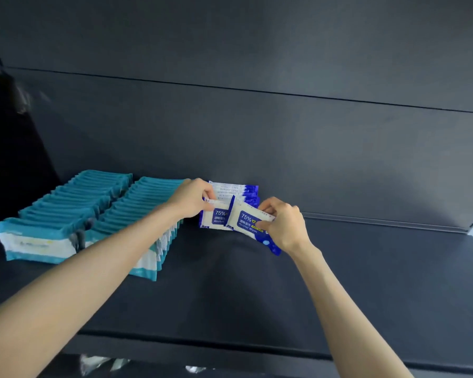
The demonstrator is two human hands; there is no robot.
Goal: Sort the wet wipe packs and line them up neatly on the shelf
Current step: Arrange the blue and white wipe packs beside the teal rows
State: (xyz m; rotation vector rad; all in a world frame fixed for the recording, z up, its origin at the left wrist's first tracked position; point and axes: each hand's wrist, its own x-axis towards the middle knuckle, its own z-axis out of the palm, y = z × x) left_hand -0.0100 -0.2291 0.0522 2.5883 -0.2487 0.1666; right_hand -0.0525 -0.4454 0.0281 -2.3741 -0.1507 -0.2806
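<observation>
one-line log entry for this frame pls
left hand: pinches blue row front | right hand: holds tilted blue pack beside it | teal rows: lined up, left

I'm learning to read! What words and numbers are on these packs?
"75%" and "Alcohol Wipes": on the tilted blue pack that the right hand holds.
"75%" and "Alcohol": on the upright blue pack that the left hand pinches; the rest is hidden.
Chinese characters on both packs: too blurred to read.
Front teal pack: print too blurred to read.
</observation>
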